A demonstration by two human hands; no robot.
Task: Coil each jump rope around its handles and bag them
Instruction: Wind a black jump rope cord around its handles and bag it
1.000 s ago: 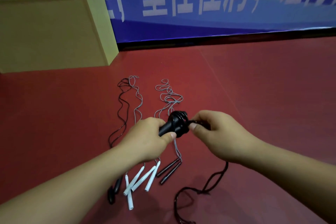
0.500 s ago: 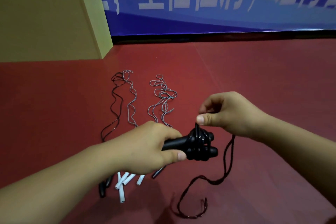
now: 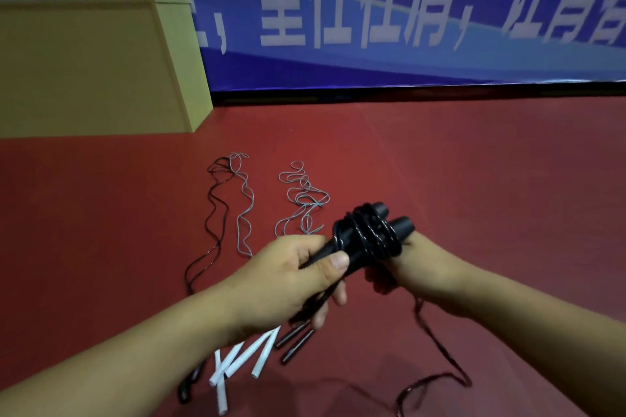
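My left hand (image 3: 298, 278) grips a pair of black jump-rope handles (image 3: 379, 230) held side by side, with several turns of black rope wound around them. My right hand (image 3: 406, 267) is under and behind the handles, fingers closed on the black rope (image 3: 437, 345), whose loose tail runs down to the red floor at the lower right. Other ropes lie stretched on the floor: a black one (image 3: 211, 227), a grey one (image 3: 245, 213) and a tangled grey one (image 3: 303, 200). Their white handles (image 3: 244, 357) and dark handles (image 3: 294, 340) lie below my left hand.
A tan wooden box (image 3: 91, 68) stands at the back left against a blue banner wall (image 3: 406, 27). The red floor (image 3: 491, 179) stretches to the right. No bag is in view.
My right hand dropped from above the handles to beneath them, carrying the rope around. The handles have tilted up and to the right, and the loose tail is shorter.
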